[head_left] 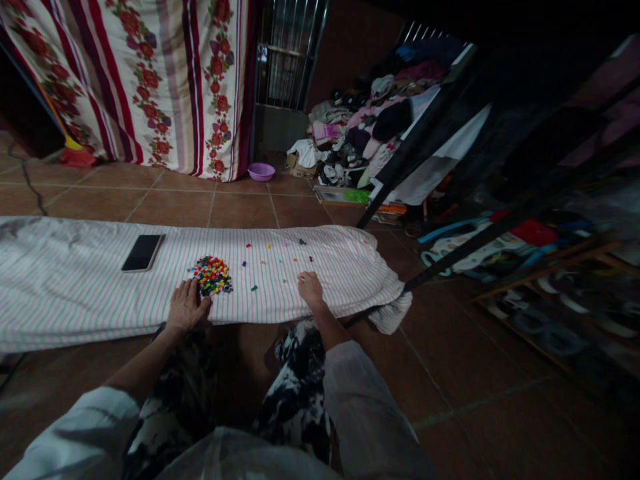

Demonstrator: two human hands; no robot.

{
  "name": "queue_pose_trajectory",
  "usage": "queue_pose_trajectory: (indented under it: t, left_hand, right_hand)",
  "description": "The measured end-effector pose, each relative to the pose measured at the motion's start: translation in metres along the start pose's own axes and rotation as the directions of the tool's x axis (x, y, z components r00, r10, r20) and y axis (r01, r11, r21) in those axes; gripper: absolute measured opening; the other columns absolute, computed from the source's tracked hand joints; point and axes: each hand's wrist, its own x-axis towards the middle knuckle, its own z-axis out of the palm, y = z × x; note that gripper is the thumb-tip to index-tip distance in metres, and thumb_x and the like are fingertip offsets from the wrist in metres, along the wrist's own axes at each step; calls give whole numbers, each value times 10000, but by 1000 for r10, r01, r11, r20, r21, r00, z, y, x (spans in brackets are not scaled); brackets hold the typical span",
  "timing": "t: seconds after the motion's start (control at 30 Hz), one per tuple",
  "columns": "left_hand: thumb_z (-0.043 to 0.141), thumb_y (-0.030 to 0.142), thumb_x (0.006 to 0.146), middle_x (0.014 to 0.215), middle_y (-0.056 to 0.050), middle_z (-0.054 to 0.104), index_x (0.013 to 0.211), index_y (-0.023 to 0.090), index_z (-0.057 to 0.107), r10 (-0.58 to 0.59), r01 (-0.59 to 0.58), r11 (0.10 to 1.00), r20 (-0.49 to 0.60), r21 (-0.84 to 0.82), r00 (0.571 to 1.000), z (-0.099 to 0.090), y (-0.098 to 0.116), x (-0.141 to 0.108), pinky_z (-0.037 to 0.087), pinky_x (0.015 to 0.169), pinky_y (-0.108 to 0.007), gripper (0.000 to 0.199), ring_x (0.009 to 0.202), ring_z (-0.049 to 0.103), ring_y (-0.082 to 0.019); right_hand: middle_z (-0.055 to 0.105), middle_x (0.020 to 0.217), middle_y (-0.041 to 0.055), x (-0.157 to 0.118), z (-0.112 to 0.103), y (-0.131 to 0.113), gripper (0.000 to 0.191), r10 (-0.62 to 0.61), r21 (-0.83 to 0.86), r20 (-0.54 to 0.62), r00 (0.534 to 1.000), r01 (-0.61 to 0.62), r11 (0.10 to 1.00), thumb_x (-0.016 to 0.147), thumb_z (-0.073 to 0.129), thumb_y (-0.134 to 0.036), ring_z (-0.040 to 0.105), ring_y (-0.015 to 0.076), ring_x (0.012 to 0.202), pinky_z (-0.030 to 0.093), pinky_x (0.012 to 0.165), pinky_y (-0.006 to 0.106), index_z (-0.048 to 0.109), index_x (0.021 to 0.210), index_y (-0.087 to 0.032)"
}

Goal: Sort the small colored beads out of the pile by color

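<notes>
A heap of tiny multicoloured pieces, like beads [213, 275], lies on a striped cloth [100, 293]. My left hand [186, 307] rests on the cloth at the heap's near left edge, fingers stretched out and holding nothing visible. To the right, several small pieces sit apart in loose rows, among them a yellow piece [269, 246], a dark blue piece [244, 264] and a green piece [254, 289]. Just right of these, my right hand [311, 289] is low over the cloth with its fingers pinched together. What they hold, if anything, is too small to make out.
A dark-screened phone [143, 253] lies on the cloth left of the heap. Beyond are a floral curtain [175, 87], a purple basin [261, 172] and a pile of clothes [370, 127]. At right, dark poles [450, 260] slant near a shoe rack [545, 280].
</notes>
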Motion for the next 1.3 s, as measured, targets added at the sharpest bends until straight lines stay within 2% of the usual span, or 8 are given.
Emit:
queue_pose_trajectory:
  t: [0.27,0.43,0.6,0.77,0.87,1.0,1.17,1.3]
  left_hand:
    - [431,430,790,1319,-229,522,1325,80,403,-28,29,999,-25,26,999,11,-7,1,351,1041,-526,640,1283,434,-364]
    - [434,404,792,1301,-192,545,1309,136,421,-24,24,1000,-18,11,1000,7,-4,0,346,1042,-527,582,1281,440,-354]
    - [443,404,784,1285,-192,553,1303,141,425,-27,26,999,-34,-28,999,5,-2,0,341,1044,-537,582,1272,445,-356]
    - [434,445,783,1268,-201,556,1302,134,417,-30,25,998,-76,-62,997,9,-5,1,353,1037,-552,605,1258,460,-359]
    - [433,435,789,1279,-187,554,1307,174,414,-17,11,998,-91,-66,996,11,-6,0,345,1040,-570,580,1273,450,-357]
    - [438,404,792,1283,-190,552,1291,172,444,9,-10,1000,-61,-18,998,11,-7,-2,344,1038,-571,550,1285,435,-360]
    - [422,387,809,1297,-193,540,1209,153,513,74,-73,995,-14,64,997,7,-7,-3,331,1049,-552,472,1306,408,-361]
    - [451,381,792,1284,-175,552,1252,169,485,26,-27,998,4,53,1000,1,-2,-2,340,1038,-538,508,1282,431,-355]
  right_hand:
    - [667,1054,70,1,-7,4,268,-26,31,26,999,26,999,849,512,-127,592,161,1011,440,909,244,694,1037,-183]
    - [697,1052,47,3,-7,9,297,-61,83,-2,998,61,995,846,502,-119,611,149,1000,449,920,253,703,1049,-201]
    - [700,1051,52,5,-8,14,292,-62,138,-24,998,65,988,846,481,-119,615,149,993,455,915,252,701,1027,-186]
    - [680,1035,80,10,-16,26,323,47,141,-162,986,-24,990,860,419,-110,595,174,988,454,908,280,683,1038,-167]
    - [654,1066,91,13,-20,35,318,90,99,-161,983,-74,992,873,423,-132,588,171,976,455,881,267,669,1073,-155]
    - [653,1021,68,15,-18,44,277,56,70,-107,993,-49,996,861,468,-142,591,151,951,448,860,240,677,1043,-166]
    - [661,954,82,15,-14,46,242,55,62,-114,992,-48,997,850,468,-102,597,164,927,450,861,265,680,953,-158]
    - [657,950,105,16,-13,45,240,91,42,-140,986,-86,995,856,463,-96,601,185,898,457,838,288,674,956,-151]
